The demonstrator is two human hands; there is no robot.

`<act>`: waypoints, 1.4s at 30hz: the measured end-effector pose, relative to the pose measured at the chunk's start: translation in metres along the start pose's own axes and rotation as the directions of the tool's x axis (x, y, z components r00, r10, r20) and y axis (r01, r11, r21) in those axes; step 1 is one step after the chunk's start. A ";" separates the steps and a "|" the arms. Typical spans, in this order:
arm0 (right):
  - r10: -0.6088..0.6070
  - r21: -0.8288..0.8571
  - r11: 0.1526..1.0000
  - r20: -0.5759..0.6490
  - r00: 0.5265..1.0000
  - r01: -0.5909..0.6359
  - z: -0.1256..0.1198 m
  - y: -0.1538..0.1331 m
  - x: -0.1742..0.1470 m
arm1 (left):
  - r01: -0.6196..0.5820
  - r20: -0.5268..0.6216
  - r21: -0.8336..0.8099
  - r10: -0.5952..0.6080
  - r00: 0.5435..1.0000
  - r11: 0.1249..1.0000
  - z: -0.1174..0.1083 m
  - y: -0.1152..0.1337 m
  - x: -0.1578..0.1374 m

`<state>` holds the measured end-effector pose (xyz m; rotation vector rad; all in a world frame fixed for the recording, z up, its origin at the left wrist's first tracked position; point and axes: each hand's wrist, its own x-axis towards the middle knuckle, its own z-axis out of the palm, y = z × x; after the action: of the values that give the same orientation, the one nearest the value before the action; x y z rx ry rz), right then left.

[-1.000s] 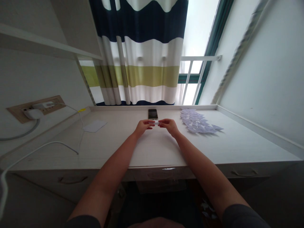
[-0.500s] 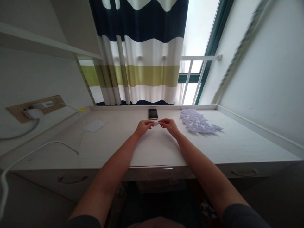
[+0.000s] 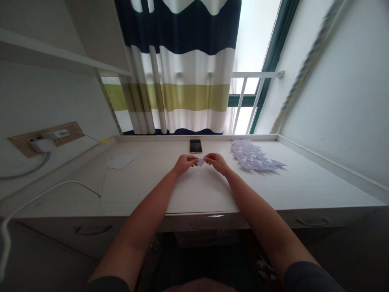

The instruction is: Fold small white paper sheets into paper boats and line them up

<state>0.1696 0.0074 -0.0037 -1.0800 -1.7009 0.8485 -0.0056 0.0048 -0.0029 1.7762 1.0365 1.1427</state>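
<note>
A small folded piece of white paper [image 3: 201, 162] is held between my two hands, a little above the desk. My left hand [image 3: 184, 163] pinches its left edge between thumb and fingers. On the opposite edge, the fingertips of my right hand [image 3: 216, 162] are closed on the same paper. Its lower end comes to a point facing me. Just beyond the hands lies a dark-screened phone [image 3: 195, 146]. To the right, many folded white paper pieces [image 3: 253, 156] are laid out in overlapping rows.
Flat white paper sheets [image 3: 121, 161] lie on the left of the white desk [image 3: 146, 194]. A white cable [image 3: 75, 182] runs over the desk's left side from a wall socket [image 3: 45, 138]. A raised ledge [image 3: 158, 138] borders the back, below the striped curtain [image 3: 188, 97].
The folded paper has tilted, so more of its face and its pointed lower end now show. Both hands stay in nearly the same place, still pinching it.
</note>
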 end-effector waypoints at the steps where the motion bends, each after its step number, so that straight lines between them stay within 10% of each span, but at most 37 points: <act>1: -0.022 -0.034 0.999 0.007 1.000 0.022 0.001 0.001 0.000 | 0.004 0.008 0.016 -0.004 1.000 1.000 0.000 0.000 0.000; 13: -0.156 -0.128 0.978 0.056 0.986 0.162 0.004 -0.004 -0.006 | 0.044 0.074 0.026 -0.046 0.996 0.999 0.001 0.002 -0.003; 21: 0.021 0.193 0.981 -0.006 1.000 -0.020 0.002 -0.006 -0.003 | 0.087 0.031 -0.148 -0.083 0.996 0.985 0.000 0.003 -0.002; 42: 0.126 0.312 0.944 -0.053 0.991 -0.103 -0.001 -0.006 -0.002 | 0.173 0.165 -0.249 -0.134 0.977 0.953 0.001 0.003 -0.003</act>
<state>0.1689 0.0034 0.0012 -0.9874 -1.3980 1.0959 -0.0047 0.0011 -0.0016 1.5180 0.8760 0.9877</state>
